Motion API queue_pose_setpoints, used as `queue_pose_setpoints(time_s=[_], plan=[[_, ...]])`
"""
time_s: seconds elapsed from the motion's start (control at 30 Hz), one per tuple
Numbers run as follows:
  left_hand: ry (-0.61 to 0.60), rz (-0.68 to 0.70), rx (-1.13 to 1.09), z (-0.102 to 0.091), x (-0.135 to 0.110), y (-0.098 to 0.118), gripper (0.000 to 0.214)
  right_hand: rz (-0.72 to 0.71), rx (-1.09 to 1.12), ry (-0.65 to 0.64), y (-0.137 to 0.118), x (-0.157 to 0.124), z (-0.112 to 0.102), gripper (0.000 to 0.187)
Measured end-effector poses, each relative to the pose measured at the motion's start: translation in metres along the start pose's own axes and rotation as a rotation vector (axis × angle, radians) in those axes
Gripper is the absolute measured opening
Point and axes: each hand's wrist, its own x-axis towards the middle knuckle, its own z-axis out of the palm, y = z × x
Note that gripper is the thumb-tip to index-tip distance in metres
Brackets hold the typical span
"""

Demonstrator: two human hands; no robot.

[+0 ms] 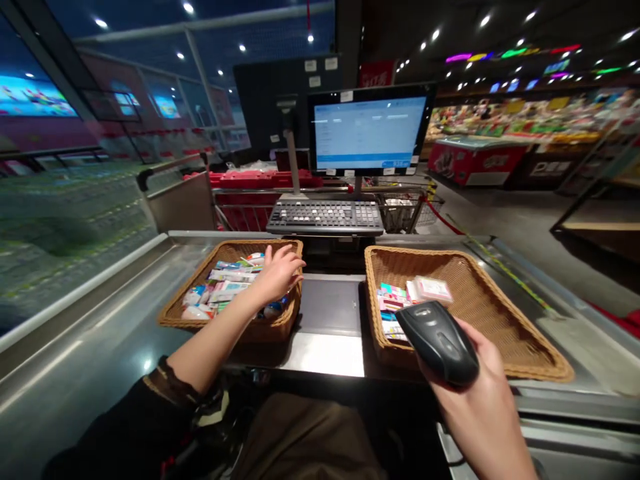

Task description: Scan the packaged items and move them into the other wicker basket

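Observation:
My left hand [278, 272] is over the right side of the left wicker basket [170, 313], its fingers spread and nothing visible in them. Small packaged goods [225, 291] in white, blue and green wrappers fill much of that basket. In my right hand [485, 373] is a black barcode scanner [440, 343], held in front of the right wicker basket [500, 327]. At that basket's left end lie several small packs [390, 303] and a pale pink-and-white box [433, 289]. The scanner and hand hide part of the basket's near side.
A keyboard [325, 215] and a lit monitor [367, 133] stand behind the baskets. Between the baskets is a flat grey plate [330, 305] in the metal counter [115, 307]. Shopping carts [245, 217] stand beyond the counter. A red freezer [480, 162] is at the far right.

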Motion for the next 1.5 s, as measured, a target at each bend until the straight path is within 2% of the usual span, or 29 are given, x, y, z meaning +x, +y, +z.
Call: queue_pose_setpoints(time_s=[0.13,0.23,0.33,0.43,0.63,0.8,0.9,1.0,1.1,1.23,1.3,1.4,1.5], plan=[[-0.057,-0.171,0.08,-0.009,-0.044,-0.071,0.03,-0.088,0.02,-0.071,-0.012,0.002,0.024,0.046],[-0.176,-0.275,0.121,-0.011,-0.073,-0.11,0.032,-0.103,0.015,-0.124,-0.019,0.001,0.038,0.038],[-0.259,-0.327,0.119,-0.004,-0.096,-0.134,0.032,-0.144,0.015,-0.187,-0.027,-0.001,0.05,0.032],[-0.238,-0.319,0.094,0.005,-0.109,-0.145,0.032,-0.168,0.021,-0.226,-0.04,-0.004,0.06,0.033],[-0.241,-0.271,0.114,0.009,-0.111,-0.141,0.028,-0.122,0.039,-0.248,-0.07,-0.013,0.073,0.024],[-0.173,-0.219,0.135,0.008,-0.109,-0.132,0.026,-0.177,0.021,-0.32,-0.056,-0.012,0.075,0.031],[-0.153,-0.22,0.144,0.011,-0.108,-0.131,0.031,-0.161,0.022,-0.339,-0.049,-0.01,0.074,0.032],[-0.133,-0.201,0.16,0.013,-0.106,-0.131,0.034,-0.125,0.034,-0.318,-0.053,-0.01,0.071,0.029],[-0.147,-0.191,0.181,0.013,-0.105,-0.13,0.027,-0.096,0.054,-0.276,-0.061,-0.01,0.069,0.026],[-0.17,-0.198,0.157,0.004,-0.102,-0.132,0.022,-0.089,0.062,-0.28,-0.063,-0.009,0.067,0.021],[-0.143,-0.195,0.112,-0.003,-0.098,-0.13,0.02,-0.097,0.059,-0.274,-0.061,-0.007,0.067,0.02],[-0.036,-0.145,0.072,-0.013,-0.085,-0.115,0.019,-0.105,0.059,-0.26,-0.062,-0.002,0.069,0.02],[0.081,-0.063,0.052,-0.02,-0.066,-0.087,0.018,-0.126,0.043,-0.293,-0.066,0.003,0.073,0.026]])
